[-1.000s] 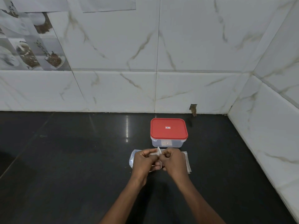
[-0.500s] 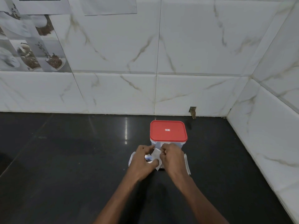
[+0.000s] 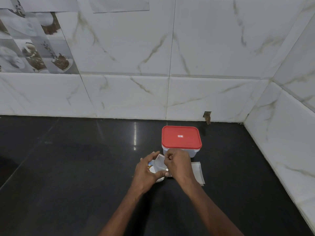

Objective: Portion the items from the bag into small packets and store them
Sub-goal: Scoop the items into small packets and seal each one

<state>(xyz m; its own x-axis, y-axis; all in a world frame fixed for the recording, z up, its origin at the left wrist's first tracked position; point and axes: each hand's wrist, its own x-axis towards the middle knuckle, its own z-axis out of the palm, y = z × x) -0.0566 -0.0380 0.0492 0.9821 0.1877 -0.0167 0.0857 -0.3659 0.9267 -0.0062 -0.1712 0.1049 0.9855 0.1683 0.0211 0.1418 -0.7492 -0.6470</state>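
Observation:
A small clear plastic packet [image 3: 159,161] stands between my hands over the black counter. My right hand [image 3: 179,163] pinches its upper edge. My left hand [image 3: 146,172] curls around the bag of white items [image 3: 159,179] beneath the packet, and most of that bag is hidden under my fingers. A stack of flat clear packets [image 3: 197,172] lies on the counter just right of my right hand. Right behind my hands stands a clear container with a red lid [image 3: 181,137], shut.
The black stone counter [image 3: 76,167] runs left and toward me. White marble-look tiled walls [image 3: 170,65] close the back and the right side, meeting in a corner at the back right. A small hole [image 3: 207,116] shows in the back wall's base.
My hands have drawn apart a little. The small packet, held folded between both hands a second ago, now stands opened out under my right fingers. The view shifted slightly.

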